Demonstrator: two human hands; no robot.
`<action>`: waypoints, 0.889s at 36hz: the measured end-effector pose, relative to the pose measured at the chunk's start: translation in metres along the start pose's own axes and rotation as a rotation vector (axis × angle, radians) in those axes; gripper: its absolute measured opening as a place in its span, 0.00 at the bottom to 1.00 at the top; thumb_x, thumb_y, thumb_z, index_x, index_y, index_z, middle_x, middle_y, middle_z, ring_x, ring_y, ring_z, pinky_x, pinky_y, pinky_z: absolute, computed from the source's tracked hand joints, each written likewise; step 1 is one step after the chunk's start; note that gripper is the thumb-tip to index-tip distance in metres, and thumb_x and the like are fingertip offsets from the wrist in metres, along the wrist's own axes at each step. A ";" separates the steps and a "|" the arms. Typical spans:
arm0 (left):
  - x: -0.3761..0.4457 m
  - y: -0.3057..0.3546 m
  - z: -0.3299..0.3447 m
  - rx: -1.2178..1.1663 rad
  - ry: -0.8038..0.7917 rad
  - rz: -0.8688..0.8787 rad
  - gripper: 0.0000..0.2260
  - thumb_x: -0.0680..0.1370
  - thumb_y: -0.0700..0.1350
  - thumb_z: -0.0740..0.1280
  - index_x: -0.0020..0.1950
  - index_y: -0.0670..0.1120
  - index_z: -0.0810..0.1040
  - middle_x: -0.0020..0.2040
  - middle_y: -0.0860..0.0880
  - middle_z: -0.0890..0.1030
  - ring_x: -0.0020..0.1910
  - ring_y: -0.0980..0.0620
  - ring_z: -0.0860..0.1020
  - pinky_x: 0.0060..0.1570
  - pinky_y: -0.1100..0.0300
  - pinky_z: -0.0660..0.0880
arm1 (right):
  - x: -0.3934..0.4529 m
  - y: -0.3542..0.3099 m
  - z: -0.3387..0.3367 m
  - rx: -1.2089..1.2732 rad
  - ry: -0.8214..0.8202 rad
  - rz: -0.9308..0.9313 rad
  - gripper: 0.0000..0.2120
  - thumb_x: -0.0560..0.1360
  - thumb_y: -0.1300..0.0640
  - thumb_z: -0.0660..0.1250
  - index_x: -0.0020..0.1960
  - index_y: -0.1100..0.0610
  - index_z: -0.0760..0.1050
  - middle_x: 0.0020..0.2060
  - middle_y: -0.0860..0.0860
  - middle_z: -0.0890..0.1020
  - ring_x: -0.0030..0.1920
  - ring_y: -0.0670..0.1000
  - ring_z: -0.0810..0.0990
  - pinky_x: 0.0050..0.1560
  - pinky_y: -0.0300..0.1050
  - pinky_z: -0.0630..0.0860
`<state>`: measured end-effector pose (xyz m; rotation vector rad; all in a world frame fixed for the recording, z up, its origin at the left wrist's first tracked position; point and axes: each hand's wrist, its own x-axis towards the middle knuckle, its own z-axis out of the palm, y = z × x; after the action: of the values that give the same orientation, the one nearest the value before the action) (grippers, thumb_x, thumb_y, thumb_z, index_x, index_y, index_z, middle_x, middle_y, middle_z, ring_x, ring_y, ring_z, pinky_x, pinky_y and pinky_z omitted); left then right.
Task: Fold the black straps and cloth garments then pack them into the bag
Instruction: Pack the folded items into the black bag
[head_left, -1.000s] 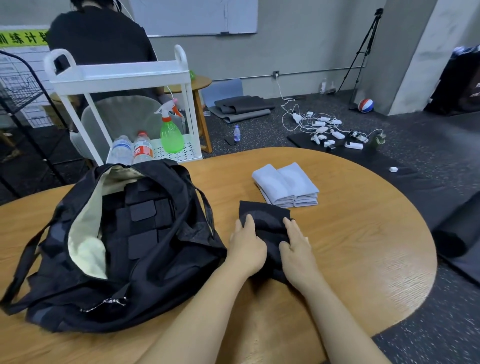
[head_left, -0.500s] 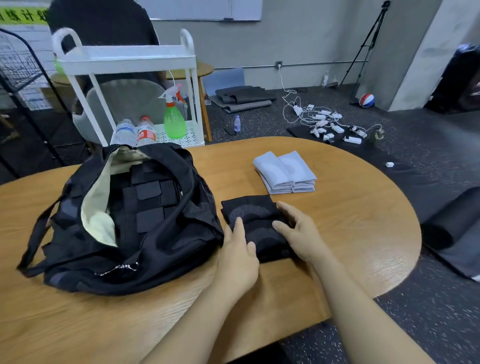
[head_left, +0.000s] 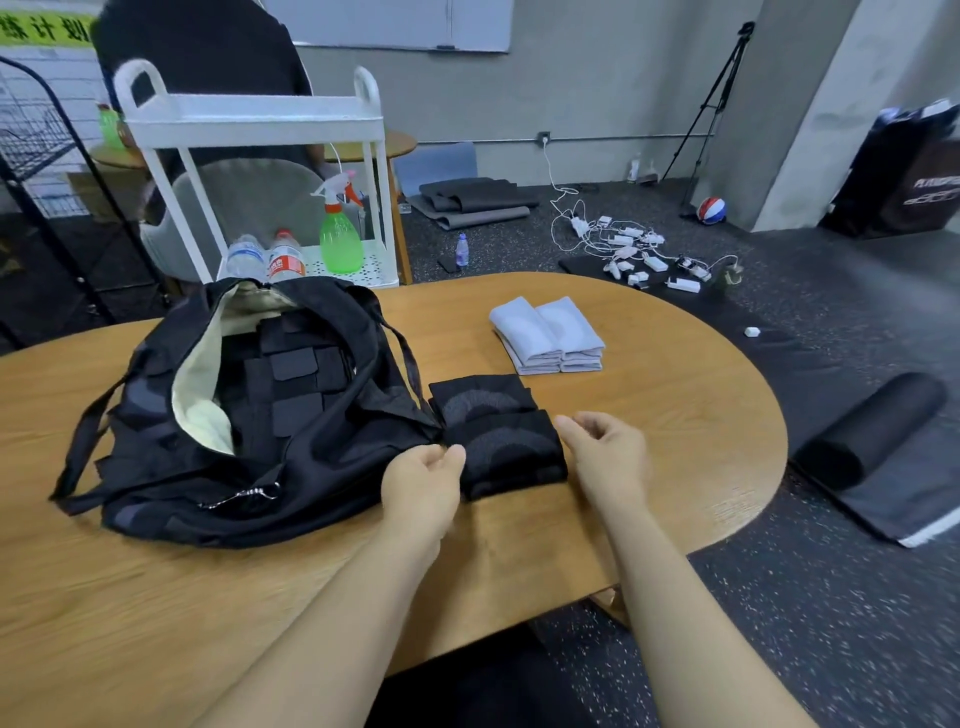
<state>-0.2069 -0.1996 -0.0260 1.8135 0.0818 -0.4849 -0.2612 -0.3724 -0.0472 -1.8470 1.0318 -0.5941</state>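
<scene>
While the black bag (head_left: 249, 415) lies unzipped on the wooden worktop (head_left: 675, 415), folded black straps (head_left: 291, 374) are seen stacked inside it against the cream lining. Just right of the bag, a folded black garment (head_left: 498, 431) is laid flat, and a stack of folded white cloths (head_left: 548, 335) sits behind it. The left hand (head_left: 423, 486) and right hand (head_left: 605, 454) are held at either side of the black garment with fingers loosely curled; nothing is gripped.
</scene>
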 end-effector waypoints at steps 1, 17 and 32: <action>0.000 0.003 0.003 -0.006 0.010 0.002 0.04 0.80 0.48 0.66 0.49 0.49 0.77 0.48 0.49 0.79 0.50 0.48 0.78 0.58 0.52 0.75 | -0.001 -0.005 0.001 -0.054 0.001 -0.003 0.15 0.74 0.44 0.70 0.57 0.49 0.80 0.38 0.38 0.77 0.60 0.52 0.75 0.63 0.49 0.66; 0.013 -0.011 0.032 0.129 0.121 0.093 0.22 0.76 0.49 0.70 0.69 0.48 0.71 0.64 0.49 0.75 0.61 0.47 0.75 0.61 0.48 0.74 | 0.001 -0.002 0.013 -0.481 -0.184 -0.157 0.19 0.75 0.40 0.66 0.64 0.44 0.71 0.60 0.48 0.71 0.63 0.52 0.62 0.57 0.50 0.57; 0.002 -0.016 0.028 0.090 0.117 0.318 0.11 0.77 0.51 0.69 0.56 0.54 0.69 0.53 0.57 0.76 0.57 0.52 0.74 0.54 0.54 0.72 | -0.005 0.002 0.010 -0.204 -0.169 -0.239 0.09 0.74 0.52 0.71 0.44 0.46 0.70 0.39 0.42 0.74 0.52 0.45 0.68 0.51 0.46 0.54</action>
<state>-0.2176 -0.2217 -0.0480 1.8987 -0.1489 -0.1595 -0.2572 -0.3642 -0.0531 -2.1795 0.7888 -0.4753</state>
